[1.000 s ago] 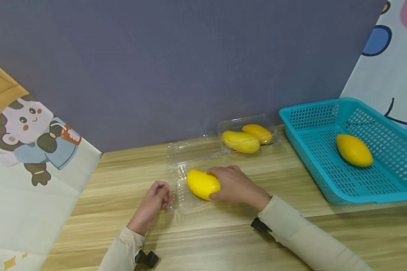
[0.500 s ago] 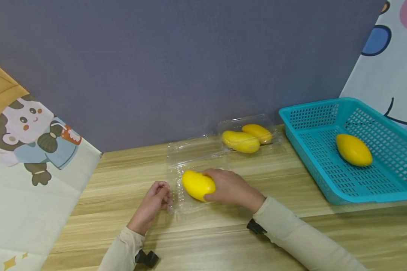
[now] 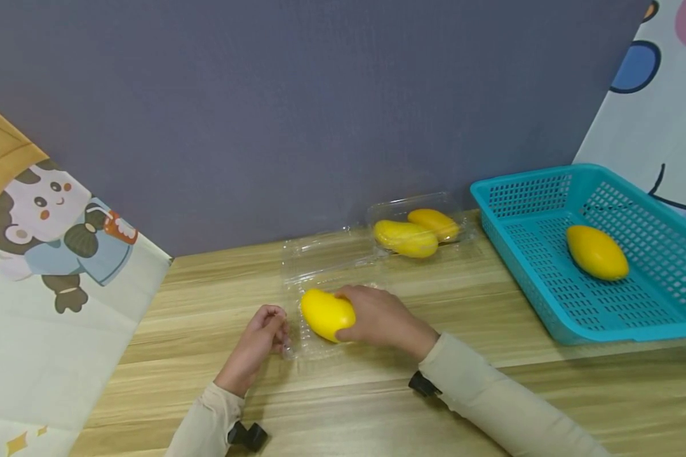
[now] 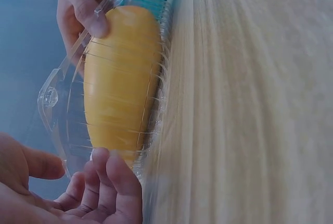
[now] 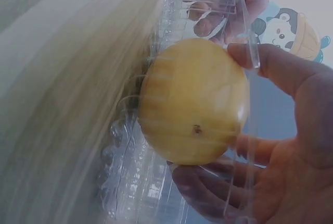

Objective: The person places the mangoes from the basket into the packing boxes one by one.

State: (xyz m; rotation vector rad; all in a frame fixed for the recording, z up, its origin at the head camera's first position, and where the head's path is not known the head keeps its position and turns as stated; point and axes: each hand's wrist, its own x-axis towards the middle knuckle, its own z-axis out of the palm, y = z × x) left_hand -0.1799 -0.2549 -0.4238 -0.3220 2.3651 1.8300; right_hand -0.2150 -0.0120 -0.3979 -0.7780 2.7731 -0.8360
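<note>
My right hand point(image 3: 380, 317) grips a yellow mango point(image 3: 327, 314) from its right side, thumb and fingers spread around it. The mango lies within the base of a clear plastic clamshell box point(image 3: 314, 348), whose lid point(image 3: 326, 256) is folded back toward the wall. In the right wrist view, the mango's rounded end point(image 5: 195, 101) faces the camera, with the fingers reaching past the box's clear wall. My left hand point(image 3: 257, 346) holds the box's left edge with curled fingers. The left wrist view shows its thumb and fingertips point(image 4: 124, 174) right at the clear rim.
Behind, near the wall, another clear clamshell box point(image 3: 414, 202) contains two mangoes point(image 3: 406, 239). A turquoise basket point(image 3: 526, 279) stands at the right with one mango point(image 3: 597, 252) in it. A grey wall point(image 3: 320, 114) closes off the back of the wooden table point(image 3: 217, 298).
My right hand has moved a little left with the mango, bringing it nearer the box's left side. The left hand and the box have stayed put.
</note>
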